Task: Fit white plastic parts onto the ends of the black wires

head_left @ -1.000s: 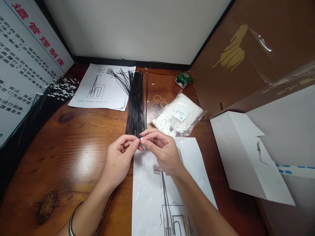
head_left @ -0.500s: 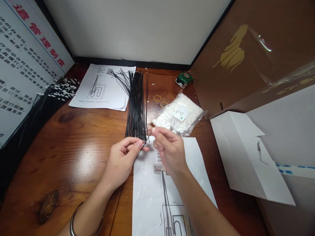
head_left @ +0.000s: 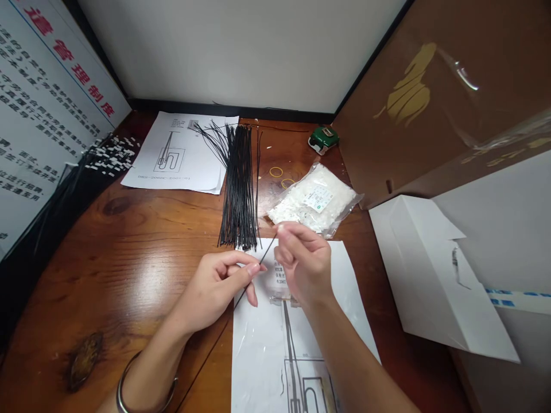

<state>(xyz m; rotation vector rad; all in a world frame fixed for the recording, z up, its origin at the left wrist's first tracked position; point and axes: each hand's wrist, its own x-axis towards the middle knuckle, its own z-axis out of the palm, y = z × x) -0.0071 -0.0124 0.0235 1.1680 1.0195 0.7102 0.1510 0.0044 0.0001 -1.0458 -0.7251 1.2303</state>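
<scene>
Single black wire (head_left: 268, 248) drawn straight between two pinching hands, just on the near side of the wire bundle (head_left: 239, 189).
The right hand (head_left: 305, 258), near and to the right of the bundle's near end, has thumb and forefinger pressed together on the wire's upper end; its very tip is too small to make out. The left hand (head_left: 224, 287), nearer than the bundle, has its grip narrowed to a pinch lower on the wire, which runs on down over the table (head_left: 163, 241). A printed sheet (head_left: 258, 361) lies nearer than the bundle, beneath the hands; right of the bundle lie yellow rubber bands (head_left: 276, 176), a clear bag of white pieces (head_left: 336, 183) and, farther off, a green tape measure (head_left: 323, 137).
</scene>
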